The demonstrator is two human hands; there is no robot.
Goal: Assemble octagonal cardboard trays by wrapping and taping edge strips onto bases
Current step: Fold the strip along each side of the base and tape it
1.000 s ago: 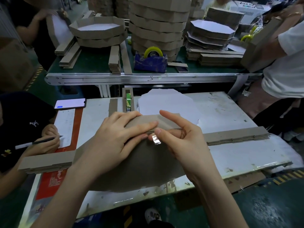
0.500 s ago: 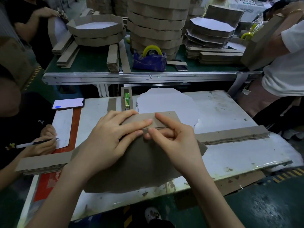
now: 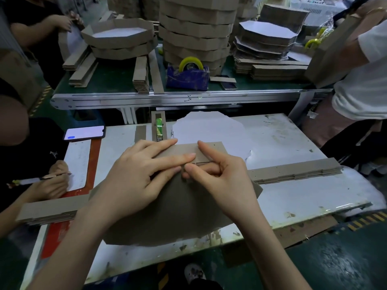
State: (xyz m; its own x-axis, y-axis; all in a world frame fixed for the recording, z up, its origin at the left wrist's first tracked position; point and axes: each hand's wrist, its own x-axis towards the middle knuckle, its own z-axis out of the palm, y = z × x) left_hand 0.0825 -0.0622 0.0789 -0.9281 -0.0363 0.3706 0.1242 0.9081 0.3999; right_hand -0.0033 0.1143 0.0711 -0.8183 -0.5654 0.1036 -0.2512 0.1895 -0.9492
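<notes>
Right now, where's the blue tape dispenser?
Head view: the tape dispenser sits near the middle of the far green bench, just in front of the tall stack of trays, with a dark phone lying to its right.

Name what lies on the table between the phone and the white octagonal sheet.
Head view: a short flat cardboard piece, then a narrow cardboard holder with something green inside.

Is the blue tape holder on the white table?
No, the blue tape holder stands on the green table behind it.
</notes>
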